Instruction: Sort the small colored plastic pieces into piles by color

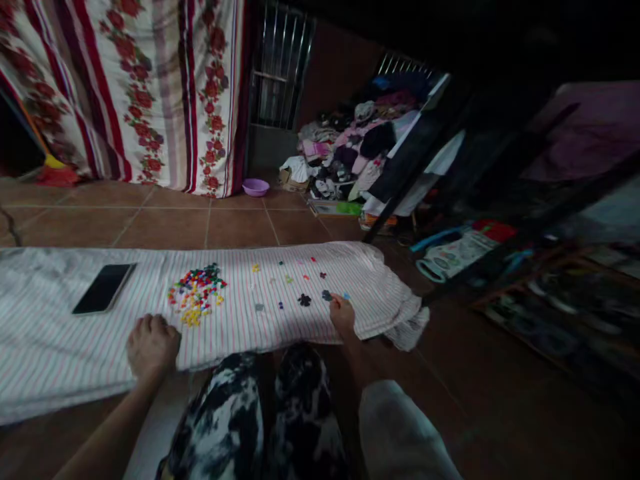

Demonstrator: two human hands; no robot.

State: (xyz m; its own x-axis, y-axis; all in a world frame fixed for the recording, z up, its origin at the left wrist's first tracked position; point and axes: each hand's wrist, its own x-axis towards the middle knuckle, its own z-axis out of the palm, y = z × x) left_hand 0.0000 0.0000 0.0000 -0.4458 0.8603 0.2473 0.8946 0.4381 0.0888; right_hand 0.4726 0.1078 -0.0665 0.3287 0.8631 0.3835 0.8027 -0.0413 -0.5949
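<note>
My left hand (153, 345) rests on the striped cloth (125, 367) with its fingers curled in. Beyond it lies a mixed heap of small bead-like pieces (197, 293) in red, yellow, green, blue and white. My right hand (343, 315) has its fingertips pinched together beside a small grey cluster of pieces (327, 295); whatever they hold is too small to make out. A black cluster (305, 301) sits left of that hand, and a light blue bit (347, 295) shows just past its fingers. Other little groups include yellow pieces (256, 268), grey pieces (259, 307) and dark blue pieces (281, 305).
A dark-screened phone (103, 289) lies on the cloth at left. Beyond are a flowered curtain (170, 100), a purple basin (255, 187) and a clothes pile (350, 147). A dark slanted post (400, 193) and a shelf rack (550, 313) stand at right.
</note>
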